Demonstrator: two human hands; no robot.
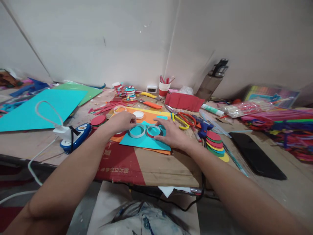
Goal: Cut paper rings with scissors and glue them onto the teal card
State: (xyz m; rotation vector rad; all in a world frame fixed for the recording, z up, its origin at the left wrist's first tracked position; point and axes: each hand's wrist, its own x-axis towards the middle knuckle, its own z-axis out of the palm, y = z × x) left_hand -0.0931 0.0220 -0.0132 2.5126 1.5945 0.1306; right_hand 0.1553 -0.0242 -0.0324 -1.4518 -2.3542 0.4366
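My left hand (124, 122) is closed, its fingers curled just above the upper left of a white ring (137, 131). Whether it holds anything I cannot make out. My right hand (169, 131) has its thumb and fingers round the right side of a red-edged white ring (153, 131). Both rings lie side by side on a turquoise paper sheet (133, 143). Orange paper (154, 114) shows beneath that sheet. Beyond the hands are a white round lid-like piece (138, 115) and another pale ring (119, 109), partly covered by my left hand.
Scissors (182, 122), an orange cutter (153, 105) and a glue gun (204, 129) lie close by. Coloured discs (215, 143) are stacked at right, near a black phone (256, 156). A blue power strip (79, 137) with cables sits left. A bottle (211, 80) stands at the back.
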